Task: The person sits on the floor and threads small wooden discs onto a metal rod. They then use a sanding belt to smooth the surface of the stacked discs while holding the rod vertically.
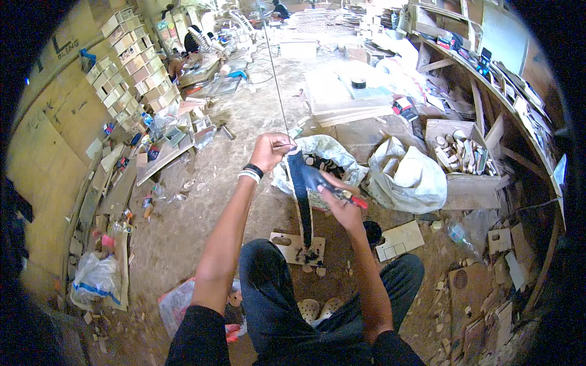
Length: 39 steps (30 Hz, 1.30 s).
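Observation:
In front of my knees stands a tall narrow post [300, 189] with a black face and pale wooden edges. Its foot is on a wooden board [316, 249] with an oval hole, with dark crumbs around it. My left hand [273, 151] is closed in a pinch at the post's top; what sits between the fingertips is too small to name. A thin line [274, 73] runs upward from there. My right hand [343, 204] grips a hand tool [354, 200] with a red-and-black handle. The tool's grey head is blurred against the post's right side.
Beyond the post sits an open white sack [332, 146] of dark pieces, with another white sack [421, 183] to its right. A box of wood offcuts [461, 152] is farther right. Stacked wooden boxes [137, 61] rise at left. Other people are in the background.

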Tool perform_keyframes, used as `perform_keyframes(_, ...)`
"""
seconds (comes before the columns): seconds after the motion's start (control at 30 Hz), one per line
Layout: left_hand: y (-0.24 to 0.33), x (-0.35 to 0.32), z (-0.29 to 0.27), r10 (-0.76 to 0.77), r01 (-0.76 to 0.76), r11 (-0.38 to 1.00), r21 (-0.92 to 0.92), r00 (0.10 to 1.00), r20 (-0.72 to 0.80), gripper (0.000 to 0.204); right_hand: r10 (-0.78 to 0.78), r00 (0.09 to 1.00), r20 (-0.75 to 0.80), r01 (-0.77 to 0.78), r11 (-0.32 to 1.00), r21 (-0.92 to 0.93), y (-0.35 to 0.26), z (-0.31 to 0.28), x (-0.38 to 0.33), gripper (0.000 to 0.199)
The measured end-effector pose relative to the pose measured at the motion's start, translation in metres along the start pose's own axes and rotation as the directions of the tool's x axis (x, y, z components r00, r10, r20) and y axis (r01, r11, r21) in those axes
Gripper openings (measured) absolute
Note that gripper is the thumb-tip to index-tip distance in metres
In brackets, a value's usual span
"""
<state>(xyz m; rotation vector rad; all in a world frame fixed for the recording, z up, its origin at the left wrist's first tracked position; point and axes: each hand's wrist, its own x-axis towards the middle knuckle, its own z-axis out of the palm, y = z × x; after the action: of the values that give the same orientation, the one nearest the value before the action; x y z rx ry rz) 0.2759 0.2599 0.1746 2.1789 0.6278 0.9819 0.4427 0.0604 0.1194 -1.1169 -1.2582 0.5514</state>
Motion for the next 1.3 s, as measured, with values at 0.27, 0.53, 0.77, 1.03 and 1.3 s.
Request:
perform_keyframes(0.27, -0.001, 0.003, 0.0, -0.037, 0.035, 0.998, 0.06, 0.999, 0.029, 0.01, -0.113, 0.985, -0.127, 0.117, 0.993, 0.022, 0.001, 0.01, -0.008, 0.039)
perform_keyframes(0.53, -0.011, 0.002, -0.005, -0.076, 0.078, 0.996, -0.046, 0.996, 0.045, 0.012, -0.038, 0.974, -0.225, 0.03, 0.999, -0.042, 0.077, 0.026, -0.042, 0.033)
perform_keyframes(0.77, -0.034, -0.004, -0.029, -0.069, 0.068, 0.993, 0.096, 0.998, 0.007, 0.01, 0.258, 0.952, -0.162, -0.259, 0.966, 0.015, 0.111, 0.035, -0.132, 0.032)
perform_keyframes(1.03, -0.037, -0.004, -0.025, -0.054, 0.057, 0.998, 0.037, 0.995, -0.087, 0.008, -0.006, 0.987, -0.16, 0.023, 0.995, 0.101, 0.086, 0.054, -0.012, 0.032)
perform_keyframes(1.3, -0.049, -0.012, -0.046, -0.12, 0.137, 0.981, 0.136, 0.984, -0.131, 0.004, 0.333, 0.939, -0.081, -0.341, 0.934, -0.109, 0.175, 0.05, -0.185, 0.032)
